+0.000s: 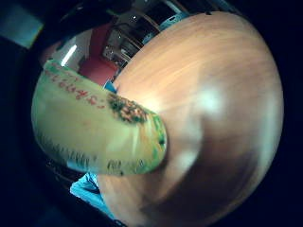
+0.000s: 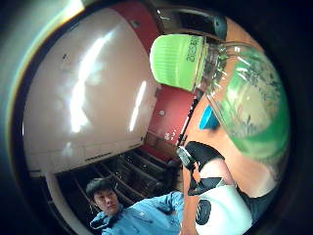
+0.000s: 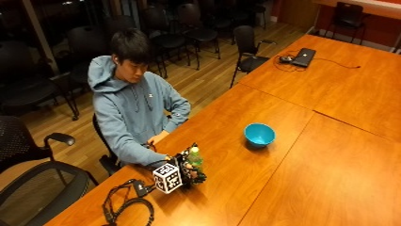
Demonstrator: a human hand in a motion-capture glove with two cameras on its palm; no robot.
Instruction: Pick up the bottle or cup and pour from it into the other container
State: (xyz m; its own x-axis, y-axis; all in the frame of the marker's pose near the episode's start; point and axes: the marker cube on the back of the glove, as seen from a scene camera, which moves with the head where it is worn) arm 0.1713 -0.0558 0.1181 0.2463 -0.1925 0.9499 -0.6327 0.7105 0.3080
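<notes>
Here the hand (image 3: 187, 170) curls around the green-capped bottle (image 3: 194, 159), upright near the surface's (image 3: 325, 160) edge; the blue bowl (image 3: 259, 134) sits well apart.

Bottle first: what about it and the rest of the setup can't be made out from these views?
- Bottle contents: outside view too small; palm views show only the label and green cap.
- Cap seal: cannot tell whether it is loosened.
- Gloved right hand: its fingers are hidden by the marker gear in the outside view.
- Blue bowl: inside looks bare, but too small to be sure.
</notes>
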